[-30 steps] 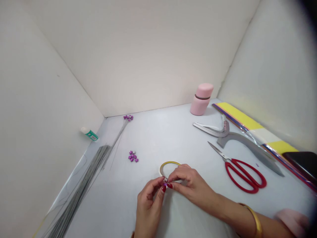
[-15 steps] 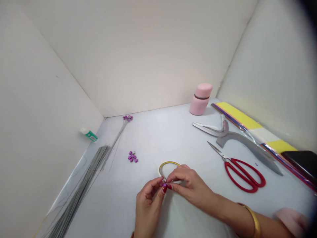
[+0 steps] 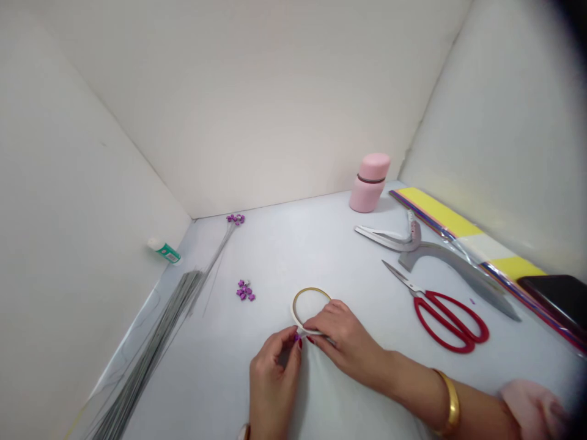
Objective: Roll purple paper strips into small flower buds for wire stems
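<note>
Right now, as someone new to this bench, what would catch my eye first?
The red-handled scissors at right stand out most. At front centre, the left hand pinches a small purple piece beside a narrow tape roll held by the right hand. A pink container stands at the back.

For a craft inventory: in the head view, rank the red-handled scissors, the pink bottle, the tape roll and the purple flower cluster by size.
1. Red-handled scissors
2. Pink bottle and tape roll, too alike to rank
3. Purple flower cluster

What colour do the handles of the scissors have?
The handles are bright red. They show best in the head view, to the right of the person's hands.
</note>
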Demonstrator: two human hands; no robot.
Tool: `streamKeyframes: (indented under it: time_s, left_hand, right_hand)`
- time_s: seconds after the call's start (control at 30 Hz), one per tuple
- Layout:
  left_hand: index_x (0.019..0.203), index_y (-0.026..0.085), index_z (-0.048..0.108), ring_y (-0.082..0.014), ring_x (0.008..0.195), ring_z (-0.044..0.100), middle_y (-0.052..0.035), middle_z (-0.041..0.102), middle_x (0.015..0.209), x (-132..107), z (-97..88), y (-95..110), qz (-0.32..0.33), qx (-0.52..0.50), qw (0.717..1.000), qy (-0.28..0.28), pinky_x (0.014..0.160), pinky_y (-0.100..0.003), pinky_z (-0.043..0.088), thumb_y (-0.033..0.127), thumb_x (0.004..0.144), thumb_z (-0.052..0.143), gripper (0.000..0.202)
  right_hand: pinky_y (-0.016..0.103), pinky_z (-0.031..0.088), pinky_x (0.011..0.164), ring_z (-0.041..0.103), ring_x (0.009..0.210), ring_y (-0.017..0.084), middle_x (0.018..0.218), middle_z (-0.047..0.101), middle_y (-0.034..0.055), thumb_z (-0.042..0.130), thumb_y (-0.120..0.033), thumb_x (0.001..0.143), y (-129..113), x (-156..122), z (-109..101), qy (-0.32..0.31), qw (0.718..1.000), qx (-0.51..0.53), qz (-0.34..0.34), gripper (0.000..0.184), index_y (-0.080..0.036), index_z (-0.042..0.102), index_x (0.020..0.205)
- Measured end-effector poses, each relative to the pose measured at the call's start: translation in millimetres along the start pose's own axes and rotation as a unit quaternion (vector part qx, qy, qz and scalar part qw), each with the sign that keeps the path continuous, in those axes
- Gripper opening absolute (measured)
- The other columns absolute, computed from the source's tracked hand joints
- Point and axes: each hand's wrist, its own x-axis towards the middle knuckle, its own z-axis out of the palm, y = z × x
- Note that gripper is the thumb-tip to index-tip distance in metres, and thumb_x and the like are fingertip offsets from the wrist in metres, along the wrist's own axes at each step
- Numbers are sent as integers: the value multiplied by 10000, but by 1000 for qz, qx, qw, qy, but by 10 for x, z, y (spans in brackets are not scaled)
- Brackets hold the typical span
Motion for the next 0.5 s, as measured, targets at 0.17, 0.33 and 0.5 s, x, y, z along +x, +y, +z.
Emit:
streamKeyframes:
  time_s: [0.17, 0.33, 0.5]
  left_hand:
    - [968, 206, 610, -185, 852, 632, -54, 680, 941, -11, 14, -19, 26, 75, 997, 10, 790, -304, 496, 267, 831, 504, 183]
    - [936, 205, 621, -192, 836, 633, -51, 687, 913, -13, 23, -12, 40, 110, 993, 22, 768, -299, 493, 269, 821, 517, 168]
    - [952, 228, 620, -190, 852, 634, -41, 684, 939, -19, 30, -18, -12, 74, 997, 20, 772, -302, 494, 324, 823, 513, 193]
  right_hand:
    - [380, 400, 818, 530, 914, 213, 979, 604, 89, 494, -182, 829, 65, -59, -174, 61, 997, -37, 10, 153, -196, 606, 932]
    - [424, 420, 803, 530, 948, 294, 1013, 572, 141, 499, -313, 813, 441, -579, -723, 117, 958, -200, 168, 217, -200, 589, 976]
    - [405, 427, 674, 572, 806, 309, 862, 589, 150, 489, -255, 781, 762, -1176, -966, 34, 913, -293, 282, 300, -171, 539, 1065]
